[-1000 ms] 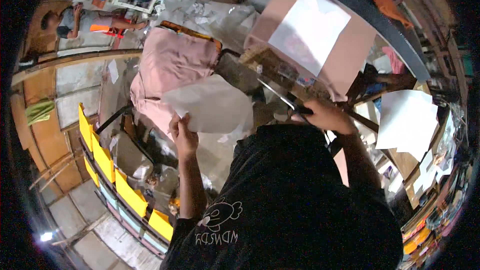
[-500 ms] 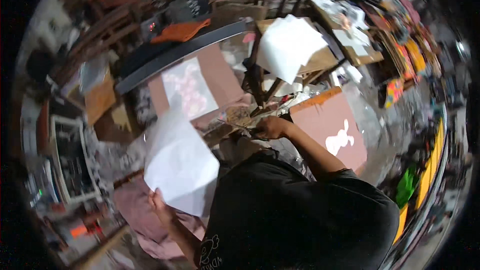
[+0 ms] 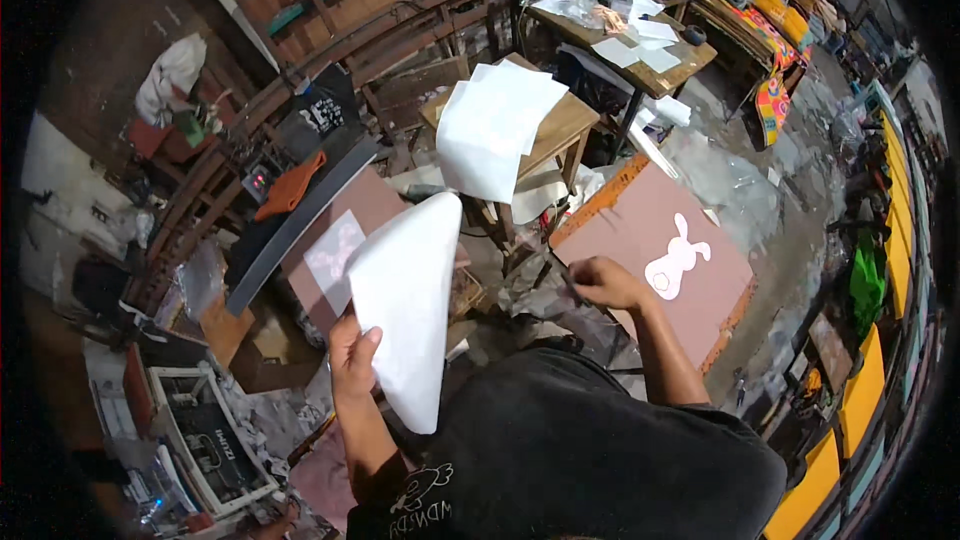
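Note:
My left hand grips a large curved white sheet by its left edge, with the sheet standing up in front of my dark shirt. My right hand is closed on scissors, which are mostly hidden by the hand and show as a dark shape. Just right of that hand lies a pink-brown board with orange edges and a white rabbit shape on it. Behind the sheet, another pink-brown board carries a pale print.
White sheets lie on a wooden stool; a paper-strewn table stands behind. A dark padded press with orange cloth is at left. Yellow panels line the right, colourful stacked cloths the upper right.
My view has swung round to the right. The white sheet in my left hand has gone from lying flat to standing more upright and curled. The rabbit board has come fully into view.

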Motion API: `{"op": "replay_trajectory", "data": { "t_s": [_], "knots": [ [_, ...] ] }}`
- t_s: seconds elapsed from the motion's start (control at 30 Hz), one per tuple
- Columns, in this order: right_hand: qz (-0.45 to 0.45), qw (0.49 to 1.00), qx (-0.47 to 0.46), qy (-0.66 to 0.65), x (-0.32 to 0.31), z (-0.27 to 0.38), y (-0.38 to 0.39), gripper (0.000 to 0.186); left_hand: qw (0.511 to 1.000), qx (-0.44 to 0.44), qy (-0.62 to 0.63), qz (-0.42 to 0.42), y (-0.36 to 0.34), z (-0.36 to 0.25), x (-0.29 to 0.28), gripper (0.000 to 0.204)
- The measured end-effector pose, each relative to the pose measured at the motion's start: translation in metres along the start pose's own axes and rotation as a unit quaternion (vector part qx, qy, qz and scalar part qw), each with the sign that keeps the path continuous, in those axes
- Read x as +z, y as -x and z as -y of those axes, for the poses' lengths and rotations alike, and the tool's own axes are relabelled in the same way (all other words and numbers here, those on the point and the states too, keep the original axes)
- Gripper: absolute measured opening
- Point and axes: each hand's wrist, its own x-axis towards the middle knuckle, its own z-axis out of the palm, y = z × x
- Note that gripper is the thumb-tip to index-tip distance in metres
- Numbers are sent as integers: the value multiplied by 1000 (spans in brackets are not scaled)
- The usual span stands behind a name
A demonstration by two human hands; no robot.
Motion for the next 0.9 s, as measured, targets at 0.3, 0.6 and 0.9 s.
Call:
{"op": "replay_trajectory", "data": {
  "t_s": [0.3,0.6,0.9],
  "knots": [
    [-286,937,60,188,-121,7,-65,33,934,-55,133,-327,-2,6,39,51],
    [-315,904,68,282,-169,1,-168,40,865,-79,85,-487,38,4,3,64],
    [-307,843,45,440,-192,-47,-273,39,826,-122,-307,-456,143,23,-85,40]
  ]
}}
